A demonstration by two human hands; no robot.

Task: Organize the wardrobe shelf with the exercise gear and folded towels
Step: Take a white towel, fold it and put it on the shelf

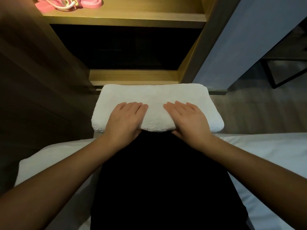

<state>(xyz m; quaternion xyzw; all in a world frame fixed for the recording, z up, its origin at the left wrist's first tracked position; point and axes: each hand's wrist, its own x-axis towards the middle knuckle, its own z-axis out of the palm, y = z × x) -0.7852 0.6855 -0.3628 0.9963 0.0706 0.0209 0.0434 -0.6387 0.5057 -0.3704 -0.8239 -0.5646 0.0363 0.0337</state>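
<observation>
Towel (pixel 156 97) rests pinched in my left hand (pixel 126 118) and right hand (pixel 187 118), flat fingers (pixel 134 107) above, thumbs below, keeping its fold neat for the shelf (pixel 132 78).

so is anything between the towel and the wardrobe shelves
Nothing visible does. The left hand and right hand hold the folded white towel right in front of the open wardrobe, with no door across it. The pink exercise gear lies at the left of the upper shelf.

Left hand (pixel 126 118) and right hand (pixel 187 119) grip a folded white towel (pixel 154 95).
</observation>
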